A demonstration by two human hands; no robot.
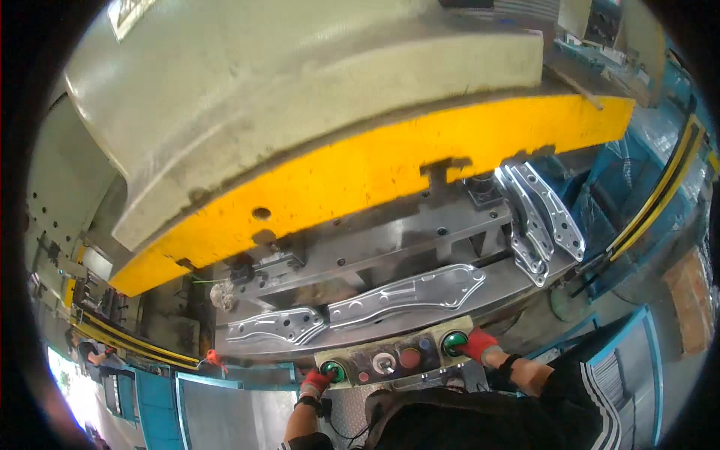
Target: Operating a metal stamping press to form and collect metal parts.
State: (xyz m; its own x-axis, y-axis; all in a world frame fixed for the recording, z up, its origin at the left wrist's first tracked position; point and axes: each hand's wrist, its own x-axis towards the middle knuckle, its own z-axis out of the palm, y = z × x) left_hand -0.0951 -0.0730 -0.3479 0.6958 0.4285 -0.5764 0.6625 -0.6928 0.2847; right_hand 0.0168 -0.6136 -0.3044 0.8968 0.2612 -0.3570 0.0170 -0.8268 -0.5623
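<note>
My left hand (315, 381), in a red glove, reaches to the left green push button (331, 370) of a control panel (346, 355), with its fingers stretched onto it. My right hand (478, 344), gloved the same way, has its fingers out on the right green push button (454, 343). Neither hand holds anything. Beyond the panel, a long stamped metal part (409, 296) and a shorter one (277, 325) lie on the press bed's front ledge. More stamped metal parts (531, 217) lie side by side at the right end.
A large press ram with a yellow front band (352, 180) hangs over the steel die (390, 236). Yellow-black guard posts (656, 187) stand at the right, with another barred guard (135, 341) at the left. Blue-framed bins (225, 397) flank me. A person (97, 356) is far left.
</note>
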